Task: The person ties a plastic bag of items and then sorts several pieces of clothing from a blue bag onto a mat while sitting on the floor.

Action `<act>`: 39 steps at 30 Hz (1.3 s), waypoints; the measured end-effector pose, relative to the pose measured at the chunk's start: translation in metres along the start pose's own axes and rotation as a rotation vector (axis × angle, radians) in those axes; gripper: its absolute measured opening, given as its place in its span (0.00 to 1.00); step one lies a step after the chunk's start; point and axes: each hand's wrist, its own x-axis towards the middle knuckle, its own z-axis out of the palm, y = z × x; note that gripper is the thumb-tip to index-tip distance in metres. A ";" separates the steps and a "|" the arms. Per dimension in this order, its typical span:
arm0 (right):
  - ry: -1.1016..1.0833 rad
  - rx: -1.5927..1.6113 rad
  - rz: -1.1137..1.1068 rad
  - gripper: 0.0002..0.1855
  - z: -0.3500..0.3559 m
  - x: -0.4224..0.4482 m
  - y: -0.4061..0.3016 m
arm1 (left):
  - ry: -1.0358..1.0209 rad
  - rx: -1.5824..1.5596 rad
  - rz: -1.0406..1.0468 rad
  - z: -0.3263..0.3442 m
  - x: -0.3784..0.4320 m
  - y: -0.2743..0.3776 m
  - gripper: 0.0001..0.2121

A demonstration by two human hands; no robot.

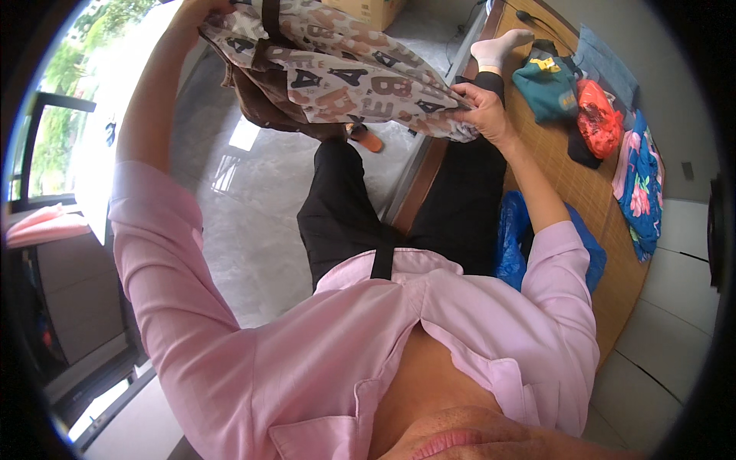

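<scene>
A pale cloth item printed with bears and large letters [356, 86] is stretched across the space above my legs. Brown fabric [267, 106] shows along its underside and at its left end. My left hand [210, 7], partly cut off by the top of the view, grips the far left end, raised high. At the other end, my right hand [483, 112] pinches the gathered edge between thumb and fingers, above my right leg. The cloth sags in folds between both hands. Whether it is a garment or a cover, I cannot tell.
A woven mat [612, 227] covers the platform on my right. On it lie a green garment [543, 86], a red plastic bag [599, 118], blue denim [606, 63], a floral blue cloth [641, 190] and a blue plastic bag [512, 247]. An orange slipper [368, 140] is on the tiled floor; a cardboard box [368, 10] stands beyond.
</scene>
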 end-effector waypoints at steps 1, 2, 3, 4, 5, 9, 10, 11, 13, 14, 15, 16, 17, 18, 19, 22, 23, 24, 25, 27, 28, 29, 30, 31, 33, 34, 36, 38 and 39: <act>0.002 -0.031 -0.009 0.20 -0.001 -0.002 0.001 | -0.033 0.025 0.060 0.001 -0.001 0.003 0.06; 0.004 -0.062 -0.018 0.19 0.000 -0.004 0.002 | -0.015 -0.007 0.046 0.000 0.001 -0.001 0.06; 0.002 -0.091 -0.026 0.18 0.003 -0.005 0.001 | 0.007 -0.037 0.029 -0.002 0.000 -0.002 0.07; 0.017 -0.168 -0.057 0.17 0.006 -0.006 0.001 | 0.029 -0.067 0.011 -0.003 -0.002 -0.003 0.08; 0.025 -0.267 -0.046 0.17 0.009 -0.007 -0.001 | 0.140 -0.035 -0.098 -0.002 -0.001 -0.004 0.05; 0.082 -0.621 -0.043 0.17 0.016 -0.012 -0.004 | 0.310 0.031 -0.328 0.016 -0.001 0.019 0.03; 0.092 -0.686 -0.060 0.14 0.017 -0.011 -0.004 | 0.296 0.035 -0.339 0.012 -0.005 0.019 0.04; 0.101 -0.751 -0.080 0.12 0.019 -0.010 -0.004 | 0.292 0.100 -0.281 0.008 -0.011 0.018 0.04; 0.207 -0.859 -0.391 0.07 0.000 -0.004 0.003 | 0.256 0.224 -0.139 0.027 -0.014 0.041 0.05; 0.289 -0.780 -0.367 0.06 -0.001 -0.003 -0.004 | 0.234 0.310 -0.182 0.038 -0.017 0.051 0.04; 0.359 -0.689 -0.351 0.05 -0.001 -0.002 -0.015 | 0.214 0.307 -0.204 0.035 -0.022 0.055 0.04; 0.360 -0.665 -0.274 0.05 -0.001 -0.001 -0.017 | 0.191 0.305 -0.224 0.034 -0.025 0.058 0.04; 0.362 -0.642 -0.196 0.05 -0.004 0.000 -0.018 | 0.167 0.301 -0.243 0.034 -0.026 0.058 0.04; 0.363 -0.618 -0.122 0.04 -0.005 0.002 -0.019 | 0.172 0.297 -0.218 0.031 -0.027 0.055 0.05; 0.349 -0.614 -0.120 0.04 -0.006 0.003 -0.016 | 0.176 0.293 -0.193 0.029 -0.029 0.050 0.05; 0.321 -0.635 -0.183 0.07 -0.004 0.002 -0.005 | 0.196 0.315 -0.145 0.028 -0.034 0.039 0.06; 0.294 -0.570 -0.169 0.07 -0.002 0.001 -0.004 | 0.203 0.326 -0.135 0.028 -0.037 0.037 0.07; 0.266 -0.504 -0.154 0.08 0.000 -0.002 -0.002 | 0.053 0.533 -0.155 0.014 -0.044 0.028 0.11; 0.242 -0.431 -0.134 0.09 0.003 -0.005 0.001 | 0.056 0.520 -0.173 0.024 -0.055 0.034 0.12; 0.142 -0.536 -0.077 0.18 0.009 -0.022 -0.004 | 0.069 0.498 -0.215 0.040 -0.099 0.048 0.14; 0.091 -0.544 -0.069 0.20 0.015 -0.031 -0.008 | 0.110 0.527 -0.182 0.043 -0.123 0.043 0.13; 0.035 -0.546 -0.063 0.22 0.022 -0.040 -0.007 | 0.151 0.562 -0.154 0.045 -0.151 0.038 0.12; 0.025 -0.578 0.009 0.26 0.020 -0.058 -0.002 | -0.016 0.632 -0.252 0.056 -0.158 0.029 0.12; -0.046 -0.650 0.106 0.23 0.022 -0.073 -0.007 | -0.068 0.553 -0.240 0.066 -0.185 0.023 0.10; -0.168 -0.684 -0.002 0.19 0.032 -0.104 0.001 | -0.206 0.286 -0.417 0.083 -0.238 0.025 0.06; -0.214 -0.719 0.028 0.17 0.038 -0.118 0.002 | -0.419 0.474 -0.331 0.100 -0.261 0.034 0.07; -0.307 -0.780 0.088 0.13 0.048 -0.136 -0.001 | -0.658 0.348 -0.409 0.125 -0.308 0.007 0.09; -0.336 -0.826 0.097 0.13 0.052 -0.144 0.001 | -1.043 0.403 -0.583 0.145 -0.336 -0.014 0.09; -0.343 -0.852 0.095 0.13 0.053 -0.146 0.001 | -1.111 0.436 -0.589 0.144 -0.335 -0.019 0.08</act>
